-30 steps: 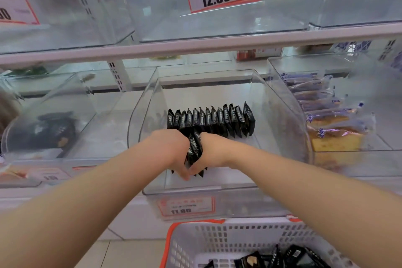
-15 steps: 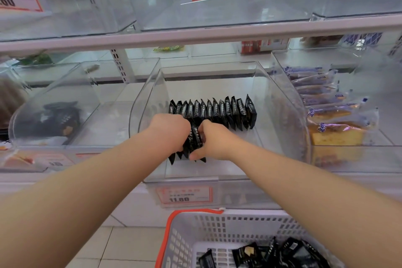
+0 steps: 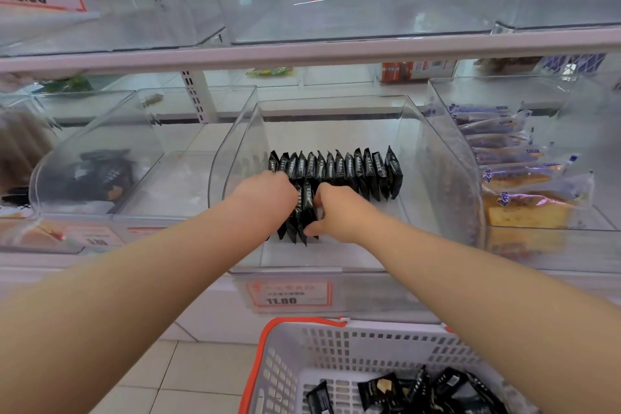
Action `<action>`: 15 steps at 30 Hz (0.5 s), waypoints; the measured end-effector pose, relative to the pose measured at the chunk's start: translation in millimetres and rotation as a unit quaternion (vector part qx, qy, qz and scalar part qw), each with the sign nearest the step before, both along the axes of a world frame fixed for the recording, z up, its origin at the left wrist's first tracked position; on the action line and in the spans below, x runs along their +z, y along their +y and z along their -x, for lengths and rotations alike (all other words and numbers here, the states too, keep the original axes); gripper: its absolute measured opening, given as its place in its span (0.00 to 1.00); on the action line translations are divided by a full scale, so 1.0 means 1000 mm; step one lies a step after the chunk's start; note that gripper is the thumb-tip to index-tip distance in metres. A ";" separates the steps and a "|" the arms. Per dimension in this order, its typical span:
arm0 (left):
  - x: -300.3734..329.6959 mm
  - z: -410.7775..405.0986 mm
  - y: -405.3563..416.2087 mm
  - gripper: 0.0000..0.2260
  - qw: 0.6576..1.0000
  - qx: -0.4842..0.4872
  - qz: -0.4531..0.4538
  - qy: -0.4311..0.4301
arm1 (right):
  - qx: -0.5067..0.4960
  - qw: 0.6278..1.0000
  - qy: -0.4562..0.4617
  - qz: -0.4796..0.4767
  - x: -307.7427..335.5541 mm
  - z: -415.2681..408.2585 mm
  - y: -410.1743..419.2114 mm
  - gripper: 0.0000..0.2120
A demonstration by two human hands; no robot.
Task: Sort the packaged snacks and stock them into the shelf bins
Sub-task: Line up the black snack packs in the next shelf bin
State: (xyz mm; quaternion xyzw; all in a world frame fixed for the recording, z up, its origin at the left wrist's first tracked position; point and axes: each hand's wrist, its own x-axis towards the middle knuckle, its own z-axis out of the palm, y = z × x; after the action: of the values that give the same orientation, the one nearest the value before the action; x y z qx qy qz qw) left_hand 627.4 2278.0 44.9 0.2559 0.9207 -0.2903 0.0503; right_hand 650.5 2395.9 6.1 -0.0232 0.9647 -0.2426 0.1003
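A small stack of packets (image 3: 302, 212) is clamped between the left hand (image 3: 265, 195) and right hand (image 3: 339, 212), inside the bin (image 3: 437, 158), just in front of the standing row (image 3: 336, 168); stocking is under way; next, the stack is judged to need setting upright against the row, then release.

Bin floor (image 3: 336, 257) free; packet row (image 3: 336, 168) behind.

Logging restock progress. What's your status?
Both hands gripping black packets in middle bin. Row standing behind. Nothing blocking.
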 end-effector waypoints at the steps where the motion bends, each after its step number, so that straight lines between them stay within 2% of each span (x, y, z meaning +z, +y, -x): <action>1: 0.000 0.001 0.000 0.13 1.000 -0.001 0.009 -0.016 | 0.012 1.000 -0.015 -0.016 0.001 -0.001 0.001 0.25; 5: 0.007 -0.006 -0.006 0.11 0.998 -0.047 0.033 -0.014 | 0.067 0.991 -0.057 -0.100 0.017 -0.007 0.011 0.26; 7: 0.014 -0.014 -0.009 0.11 0.996 -0.087 0.035 0.002 | 0.072 0.988 -0.040 -0.128 0.032 -0.017 0.018 0.24; 10: 0.031 -0.034 -0.011 0.10 0.985 -0.173 0.013 -0.007 | 0.065 0.983 0.084 -0.151 0.057 -0.046 0.033 0.14; 13: 0.047 -0.069 -0.009 0.12 0.954 -0.295 -0.056 -0.010 | 0.080 0.974 0.201 -0.070 0.074 -0.097 0.048 0.09; 15: 0.046 -0.098 -0.003 0.13 0.927 -0.353 -0.126 -0.005 | 0.088 0.969 0.229 -0.040 0.071 -0.134 0.056 0.07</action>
State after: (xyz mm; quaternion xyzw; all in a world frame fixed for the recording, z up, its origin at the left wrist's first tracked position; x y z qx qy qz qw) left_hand 725.1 2275.1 91.2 0.5703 0.7994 -0.1700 -0.0832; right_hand 784.9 2451.7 77.4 -0.1586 0.9650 -0.1826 -0.1011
